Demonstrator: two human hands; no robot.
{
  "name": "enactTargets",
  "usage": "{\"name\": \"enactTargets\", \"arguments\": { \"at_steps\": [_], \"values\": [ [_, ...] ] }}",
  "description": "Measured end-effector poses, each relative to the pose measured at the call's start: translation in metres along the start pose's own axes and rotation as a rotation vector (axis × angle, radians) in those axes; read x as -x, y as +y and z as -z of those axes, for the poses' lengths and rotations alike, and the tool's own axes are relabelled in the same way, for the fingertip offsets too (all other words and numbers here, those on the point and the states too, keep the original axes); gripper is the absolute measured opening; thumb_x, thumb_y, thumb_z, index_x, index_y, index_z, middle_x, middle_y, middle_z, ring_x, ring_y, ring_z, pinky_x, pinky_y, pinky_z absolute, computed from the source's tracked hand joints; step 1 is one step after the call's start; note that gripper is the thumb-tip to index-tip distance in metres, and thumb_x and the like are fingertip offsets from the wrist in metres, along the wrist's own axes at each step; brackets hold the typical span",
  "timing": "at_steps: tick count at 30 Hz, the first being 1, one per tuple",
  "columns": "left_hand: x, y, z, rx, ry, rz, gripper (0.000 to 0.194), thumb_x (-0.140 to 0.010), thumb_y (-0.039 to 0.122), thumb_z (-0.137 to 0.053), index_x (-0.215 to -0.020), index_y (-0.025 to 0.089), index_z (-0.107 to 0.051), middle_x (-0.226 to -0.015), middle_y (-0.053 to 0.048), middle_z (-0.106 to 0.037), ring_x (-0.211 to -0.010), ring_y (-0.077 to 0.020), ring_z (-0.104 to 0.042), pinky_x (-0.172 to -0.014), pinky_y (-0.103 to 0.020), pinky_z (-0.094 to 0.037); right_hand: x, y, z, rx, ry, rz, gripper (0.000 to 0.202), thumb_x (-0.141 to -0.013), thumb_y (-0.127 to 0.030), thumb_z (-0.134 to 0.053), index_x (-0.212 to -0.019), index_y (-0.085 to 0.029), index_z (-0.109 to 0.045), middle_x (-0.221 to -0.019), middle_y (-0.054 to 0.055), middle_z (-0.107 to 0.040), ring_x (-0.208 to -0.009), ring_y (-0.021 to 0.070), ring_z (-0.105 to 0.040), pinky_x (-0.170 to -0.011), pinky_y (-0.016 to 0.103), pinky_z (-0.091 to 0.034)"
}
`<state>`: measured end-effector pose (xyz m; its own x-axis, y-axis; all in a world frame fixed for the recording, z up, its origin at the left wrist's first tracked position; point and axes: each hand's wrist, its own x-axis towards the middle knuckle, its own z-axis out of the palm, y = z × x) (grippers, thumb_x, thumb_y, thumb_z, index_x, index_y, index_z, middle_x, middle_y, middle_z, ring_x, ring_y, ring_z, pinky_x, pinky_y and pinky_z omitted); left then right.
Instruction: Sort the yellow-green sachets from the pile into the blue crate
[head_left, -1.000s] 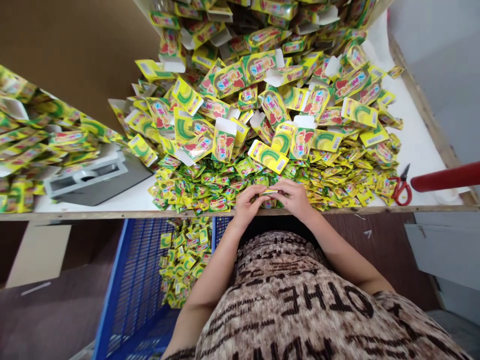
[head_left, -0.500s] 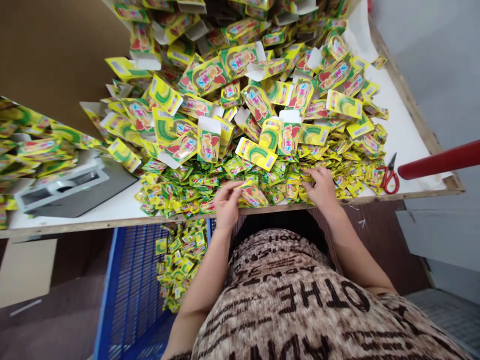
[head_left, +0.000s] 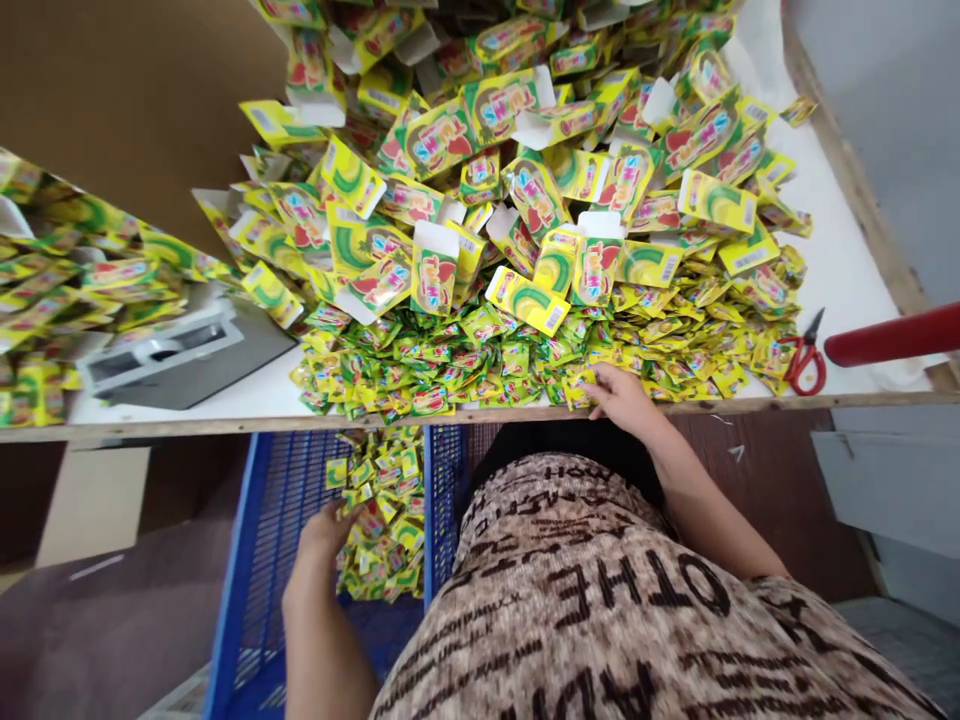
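Observation:
My left hand [head_left: 324,535] is down over the blue plastic crate below the table's left part. Its fingers are slightly apart, with no box clearly between them. Beneath and beside the fingertips lie many small yellow filled boxes [head_left: 390,535]. At the table's front edge my right hand [head_left: 619,395] has thumb and fingers closed on a small yellow sachet [head_left: 577,388]. It sits at the front of a long heap of green and yellow sachets [head_left: 480,365]. Behind that heap rises a pile of open, printed cartons [head_left: 439,145] with white flaps.
Red-handled scissors [head_left: 806,365] lie at the table's right, near a red bar [head_left: 892,335]. A grey metal device [head_left: 187,350] stands at the left, by more cartons [head_left: 112,280] and a large brown board [head_left: 135,100]. The crate [head_left: 251,560] stands under the wooden table edge [head_left: 172,428].
My left hand has gone from the table edge, where it held a filled box, down left over the crate. My right hand has shifted slightly left and closed on a sachet.

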<state>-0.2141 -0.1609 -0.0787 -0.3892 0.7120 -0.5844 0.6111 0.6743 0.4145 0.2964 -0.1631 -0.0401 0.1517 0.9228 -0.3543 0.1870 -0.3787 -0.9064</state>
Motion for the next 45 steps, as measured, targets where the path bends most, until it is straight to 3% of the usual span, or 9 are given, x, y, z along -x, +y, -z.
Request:
{"name": "enactTargets", "arguments": {
  "at_steps": [3, 7, 12, 19, 26, 32, 36, 40, 45],
  "values": [
    [0.024, 0.039, -0.021, 0.098, -0.040, -0.165, 0.028, -0.056, 0.043, -0.079, -0.068, 0.019, -0.071, -0.062, -0.004, -0.068, -0.067, -0.0264, -0.065, -0.067, -0.034, -0.049, -0.005, 0.009, -0.009, -0.070, 0.069, -0.033, 0.023, -0.072, -0.034, -0.069, -0.090, -0.023, -0.057, -0.060, -0.009, -0.042, -0.034, 0.0097, -0.048, -0.030, 0.023, -0.040],
    [0.082, 0.162, -0.098, 0.408, -0.331, -0.747, 0.023, -0.078, 0.042, -0.069, -0.085, 0.020, -0.075, -0.084, -0.006, -0.073, -0.080, -0.0219, -0.065, -0.081, -0.033, -0.050, -0.005, 0.002, -0.007, -0.142, 0.113, 0.011, 0.030, -0.074, -0.032, -0.067, -0.102, -0.024, -0.060, -0.059, -0.009, -0.041, -0.033, 0.0074, -0.044, -0.029, 0.022, -0.039],
    [0.121, 0.265, -0.191, 0.050, -0.302, -1.182, 0.009, -0.077, 0.016, -0.067, -0.084, 0.017, -0.071, -0.096, -0.011, -0.065, -0.094, -0.0253, -0.060, -0.086, -0.037, -0.046, 0.006, -0.008, 0.007, -0.322, 0.246, 0.068, 0.041, -0.072, -0.038, -0.072, -0.108, -0.021, -0.064, -0.069, -0.005, -0.051, -0.046, 0.0075, -0.047, -0.035, 0.023, -0.049],
    [0.102, 0.265, -0.202, 0.299, -0.453, -1.022, 0.018, -0.076, 0.023, -0.069, -0.068, 0.019, -0.054, -0.067, 0.001, -0.054, -0.065, -0.0145, -0.051, -0.064, -0.027, -0.041, 0.017, -0.009, 0.024, -0.509, 0.360, 0.072, 0.034, -0.062, -0.034, -0.082, -0.086, -0.020, -0.062, -0.073, -0.005, -0.054, -0.052, 0.0052, -0.043, -0.037, 0.015, -0.042],
    [0.116, 0.267, -0.189, 0.856, -0.646, -0.595, 0.038, -0.070, 0.044, -0.077, -0.072, 0.018, -0.049, -0.061, 0.006, -0.051, -0.053, -0.0078, -0.048, -0.050, -0.019, -0.040, -0.002, -0.021, -0.026, -0.388, 0.142, 0.107, 0.036, -0.063, -0.039, -0.080, -0.082, -0.021, -0.056, -0.076, -0.003, -0.059, -0.058, 0.0120, -0.055, -0.045, 0.025, -0.053],
    [0.116, 0.257, -0.185, 0.842, -0.687, -0.672, 0.035, -0.071, 0.036, -0.078, -0.088, 0.018, -0.054, -0.077, 0.003, -0.062, -0.066, -0.0095, -0.059, -0.063, -0.021, -0.050, -0.014, -0.012, -0.033, -0.012, 0.255, 0.302, 0.028, -0.074, -0.032, -0.070, -0.098, -0.021, -0.062, -0.095, 0.004, -0.066, -0.084, 0.0201, -0.064, -0.074, 0.035, -0.056],
    [0.104, 0.246, -0.189, 0.638, -0.501, -0.923, 0.017, -0.075, 0.029, -0.073, -0.082, 0.017, -0.063, -0.077, -0.001, -0.066, -0.071, -0.0137, -0.062, -0.068, -0.026, -0.051, -0.010, -0.017, -0.025, 0.191, 0.051, 0.386, 0.023, -0.082, -0.033, -0.065, -0.101, -0.021, -0.069, -0.099, 0.006, -0.070, -0.091, 0.0223, -0.065, -0.086, 0.038, -0.050],
    [0.100, 0.253, -0.178, 0.440, -0.251, -1.182, 0.013, -0.083, 0.025, -0.065, -0.092, 0.019, -0.072, -0.092, -0.006, -0.072, -0.087, -0.0179, -0.066, -0.082, -0.031, -0.051, -0.005, -0.012, -0.025, 0.414, 0.238, 0.471, 0.018, -0.090, -0.032, -0.057, -0.096, -0.020, -0.069, -0.090, 0.008, -0.069, -0.086, 0.0238, -0.064, -0.080, 0.037, -0.050],
    [0.086, 0.296, -0.157, 0.381, -0.048, -1.034, 0.040, -0.092, 0.037, -0.055, -0.127, 0.019, -0.057, -0.070, 0.000, -0.066, -0.060, -0.0141, -0.061, -0.066, -0.025, -0.047, 0.007, 0.003, -0.027, 0.605, 0.218, 0.597, 0.019, -0.093, -0.024, -0.053, -0.101, -0.018, -0.069, -0.096, 0.011, -0.067, -0.090, 0.0236, -0.063, -0.081, 0.034, -0.050]
  ]
}}
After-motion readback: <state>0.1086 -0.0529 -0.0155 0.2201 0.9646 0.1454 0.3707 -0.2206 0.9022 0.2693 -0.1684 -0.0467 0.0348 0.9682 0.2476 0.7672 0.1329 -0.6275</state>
